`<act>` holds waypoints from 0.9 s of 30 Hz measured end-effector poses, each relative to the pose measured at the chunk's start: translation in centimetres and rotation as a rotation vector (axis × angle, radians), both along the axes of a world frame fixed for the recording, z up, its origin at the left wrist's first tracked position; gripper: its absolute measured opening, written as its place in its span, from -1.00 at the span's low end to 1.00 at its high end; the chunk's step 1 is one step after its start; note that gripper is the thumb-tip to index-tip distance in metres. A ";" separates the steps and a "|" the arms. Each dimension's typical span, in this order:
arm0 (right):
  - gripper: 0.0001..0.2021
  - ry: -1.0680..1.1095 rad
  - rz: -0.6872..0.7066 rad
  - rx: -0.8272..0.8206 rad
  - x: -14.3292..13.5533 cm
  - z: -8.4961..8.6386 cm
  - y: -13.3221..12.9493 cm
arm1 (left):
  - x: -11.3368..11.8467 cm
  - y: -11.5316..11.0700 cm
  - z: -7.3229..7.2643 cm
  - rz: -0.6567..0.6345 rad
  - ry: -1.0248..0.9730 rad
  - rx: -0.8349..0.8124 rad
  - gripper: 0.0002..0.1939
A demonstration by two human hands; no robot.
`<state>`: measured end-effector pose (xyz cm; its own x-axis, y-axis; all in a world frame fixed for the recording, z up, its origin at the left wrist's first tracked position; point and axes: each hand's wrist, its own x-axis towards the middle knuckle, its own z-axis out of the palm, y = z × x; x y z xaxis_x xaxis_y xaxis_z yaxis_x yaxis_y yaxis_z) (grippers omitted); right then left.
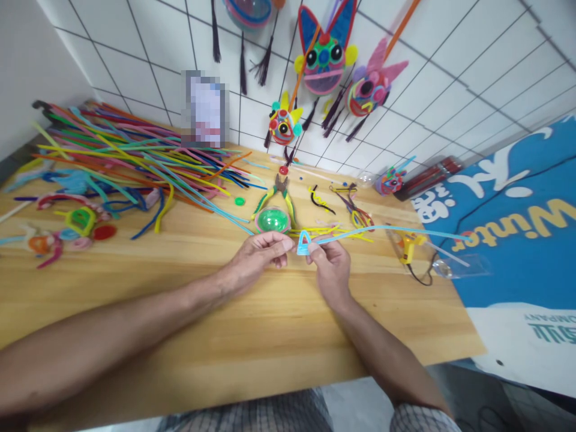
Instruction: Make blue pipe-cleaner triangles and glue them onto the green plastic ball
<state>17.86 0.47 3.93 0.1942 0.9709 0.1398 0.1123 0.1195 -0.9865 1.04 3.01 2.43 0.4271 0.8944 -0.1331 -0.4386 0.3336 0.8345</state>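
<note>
A light blue fuzzy strip is bent into a small triangle (303,245) at one end, and its long tail (387,228) stretches away to the right. My right hand (330,264) pinches the triangle's right side between thumb and fingers. Just left of the triangle, my left hand (265,249) has its thumb and fingertips pressed together; whatever they hold, if anything, is too small to make out. Beyond my left hand lie a green bowl-like piece with a pink rim (272,220) and pliers (279,195) with green and yellow handles.
Many coloured fuzzy strips (135,147) are heaped at the back left. Made-up pieces (81,222) lie at the far left. A yellow glue gun (410,247) with a cord is on the right. Decorated masks (324,63) hang along the tiled wall.
</note>
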 end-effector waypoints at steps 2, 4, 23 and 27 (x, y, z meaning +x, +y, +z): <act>-0.82 0.005 -0.002 -0.004 0.0 0.0 0.0 | 0.0 0.0 0.1 -0.013 -0.010 -0.022 -0.62; -0.82 0.008 -0.005 -0.003 -0.1 0.0 0.0 | 0.0 -0.1 0.3 -0.026 -0.028 -0.052 -0.61; -0.81 0.038 -0.045 -0.037 1.7 -0.6 -0.7 | 0.2 -0.8 -0.4 0.012 0.085 0.070 -0.68; -0.84 0.093 -0.042 -0.053 1.8 -1.4 -0.8 | 0.4 -0.5 -0.7 0.008 0.065 0.014 -0.66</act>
<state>19.70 -0.30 2.52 0.2447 0.9672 0.0678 0.0241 0.0639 -0.9977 1.43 2.56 1.76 0.4110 0.8996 -0.1478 -0.3854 0.3184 0.8661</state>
